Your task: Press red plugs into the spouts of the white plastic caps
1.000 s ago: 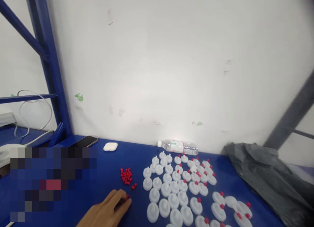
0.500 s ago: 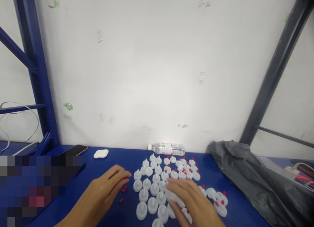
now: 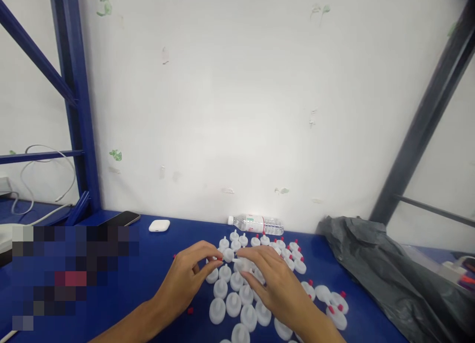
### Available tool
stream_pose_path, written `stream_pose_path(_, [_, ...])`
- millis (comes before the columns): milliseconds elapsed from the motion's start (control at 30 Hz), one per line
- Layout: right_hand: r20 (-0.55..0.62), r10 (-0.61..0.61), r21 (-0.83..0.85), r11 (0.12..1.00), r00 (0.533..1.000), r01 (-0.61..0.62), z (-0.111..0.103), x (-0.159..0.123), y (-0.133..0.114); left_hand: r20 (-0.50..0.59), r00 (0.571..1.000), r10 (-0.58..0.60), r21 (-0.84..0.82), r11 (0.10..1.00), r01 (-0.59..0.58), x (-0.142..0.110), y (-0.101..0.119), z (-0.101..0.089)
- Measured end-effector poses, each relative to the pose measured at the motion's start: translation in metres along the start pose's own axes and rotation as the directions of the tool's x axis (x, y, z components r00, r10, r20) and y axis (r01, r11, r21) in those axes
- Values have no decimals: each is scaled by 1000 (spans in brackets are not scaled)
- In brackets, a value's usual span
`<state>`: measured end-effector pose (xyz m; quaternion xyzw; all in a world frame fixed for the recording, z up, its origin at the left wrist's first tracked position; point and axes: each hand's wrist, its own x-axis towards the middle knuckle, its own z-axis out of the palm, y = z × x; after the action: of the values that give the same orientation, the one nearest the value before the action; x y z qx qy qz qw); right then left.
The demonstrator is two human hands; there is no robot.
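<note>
My left hand [image 3: 193, 268] is closed in a pinch, with a small red tip cap [image 3: 220, 258] showing between thumb and fingertips. Facing it, my right hand [image 3: 272, 278] grips a white nozzle cap [image 3: 243, 264], its narrow spout pointing left toward the red piece. A small space separates the two. Beneath and around the hands stand many white nozzle caps [image 3: 233, 303] with bare spouts. Farther right are others wearing red tips [image 3: 331, 309]. One loose red tip cap [image 3: 190, 311] lies by my left wrist; another [image 3: 174, 257] is partly behind that hand.
A clear water bottle [image 3: 256, 224] lies along the wall behind the caps. At the back left are a white earbud case [image 3: 159, 225] and a dark phone [image 3: 124, 218]. Grey plastic sheeting [image 3: 374, 264] covers the right side of the blue table [image 3: 156, 259].
My left hand has moved right and now shows a red tip cap in its pinch. My right hand has lifted a white nozzle cap toward it. The view has shifted slightly.
</note>
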<state>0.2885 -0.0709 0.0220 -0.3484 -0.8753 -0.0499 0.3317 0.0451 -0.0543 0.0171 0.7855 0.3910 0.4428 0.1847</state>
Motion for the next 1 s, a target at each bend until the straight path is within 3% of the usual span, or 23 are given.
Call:
stream_pose_path(200, [-30, -151, 17, 988, 988, 152, 5, 0, -9, 29, 996, 87, -18, 996, -87, -10, -3, 11])
stream_pose_path(333, [-30, -148, 33, 988, 988, 149, 9, -1, -8, 21, 998, 55, -53, 997, -54, -11, -5, 13])
stream_pose_path(467, [-2, -143, 86, 986, 990, 142, 9, -3, -7, -1, 988, 156, -114, 981, -155, -11, -5, 15])
stream_pose_path(567, [-10, -141, 91, 986, 990, 142, 9, -5, -7, 41, 979, 198, -184, 965, -188, -11, -2, 13])
stream_pose_path(633, [-32, -138, 71, 988, 990, 140, 9, -5, -6, 96, 985, 141, -242, 963, -115, -11, 0, 12])
stream_pose_path(700, [-60, -158, 45, 986, 986, 161, 8, -5, -6, 161, 987, 11, -320, 947, 41, -9, 1, 10])
stream_pose_path(833, [-132, -249, 6, 968, 960, 252, 3, -2, -9, 256, 942, -215, -526, 787, 322, -3, -2, 7])
stream_pose_path(900, [-171, -278, -12, 960, 945, 280, -1, -1, -15, 308, 925, -220, -612, 699, 370, -1, -1, 4])
stream_pose_path(1000, [-246, -312, -43, 949, 918, 311, -6, 1, -25, 457, 881, -122, -701, 560, 441, -1, 7, -1])
